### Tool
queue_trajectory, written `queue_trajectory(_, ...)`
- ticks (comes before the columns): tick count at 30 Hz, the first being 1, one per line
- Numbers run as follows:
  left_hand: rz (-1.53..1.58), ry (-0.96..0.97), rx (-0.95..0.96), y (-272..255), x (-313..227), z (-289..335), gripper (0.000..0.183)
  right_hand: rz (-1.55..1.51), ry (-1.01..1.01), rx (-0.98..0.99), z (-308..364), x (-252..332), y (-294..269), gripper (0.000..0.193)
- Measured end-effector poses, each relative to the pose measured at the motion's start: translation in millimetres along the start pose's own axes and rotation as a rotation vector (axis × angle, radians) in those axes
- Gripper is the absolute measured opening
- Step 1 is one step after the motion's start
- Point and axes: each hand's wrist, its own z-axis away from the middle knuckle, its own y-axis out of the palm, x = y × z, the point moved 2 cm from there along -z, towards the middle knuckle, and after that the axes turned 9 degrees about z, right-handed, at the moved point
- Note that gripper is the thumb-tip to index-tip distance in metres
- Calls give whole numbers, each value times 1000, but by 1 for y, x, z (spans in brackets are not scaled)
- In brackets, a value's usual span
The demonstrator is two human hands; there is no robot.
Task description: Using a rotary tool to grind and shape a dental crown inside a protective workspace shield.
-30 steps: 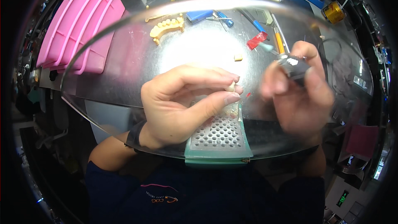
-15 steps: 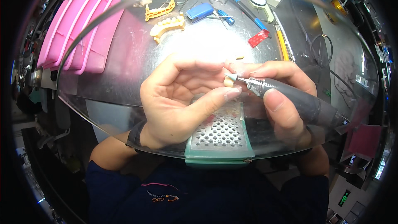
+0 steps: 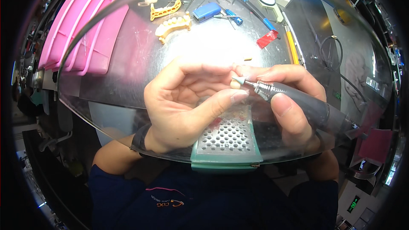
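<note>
"Head view, taken from the left: what is shown first?"

"A pink ribbed rack [image 3: 81, 30] is seen at the edge of the metal desk [image 3: 132, 76]. Next to it, a yellow toothed arch model [image 3: 174, 27] is laid on the desk, with a blue block [image 3: 207, 12] placed beyond it."

"And the left hand [image 3: 172, 102]?"

"It is curled, palm turned inward, and a small tooth-coloured piece [image 3: 235, 84] is pinched at its fingertips, above a green-framed perforated grate [image 3: 226, 140]."

"How is the piece placed against the tool?"

"A pale blue-green cone tip [image 3: 239, 80] is set just above and beside it. Whether the two are touching cannot be told. The tip is carried by a dark handpiece [image 3: 306, 103], whose long axis is slanted from the piece down to the right."

"So which hand is nearer?"

"The left, since the piece is held in it; from the right hand [image 3: 294, 121] it is found to the left, past the tip. The handpiece is gripped there between thumb and fingers, and the fingertips of both hands are brought close together."

"Anything beyond?"

"A red tag [image 3: 267, 39] and a yellow-handled tool [image 3: 291, 47] are laid behind the right hand."
</note>
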Motion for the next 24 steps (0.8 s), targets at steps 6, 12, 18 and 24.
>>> queue_trajectory(6, -2, 4, 13, 1, 1, 0, 37, 30, -7, -22, 2, 1, 0, 31)
queue_trajectory(12, -3, 11, 5, 3, 0, 0, 36, 47, 3, 30, 2, 1, -4, 30)
queue_trajectory(18, -12, 23, 13, 3, 1, -1, 34, 38, 31, 3, 2, 2, -3, 30)
queue_trajectory(24, -33, 51, 20, 5, 2, -2, 34, 12, 53, -18, 2, 3, -2, 29)
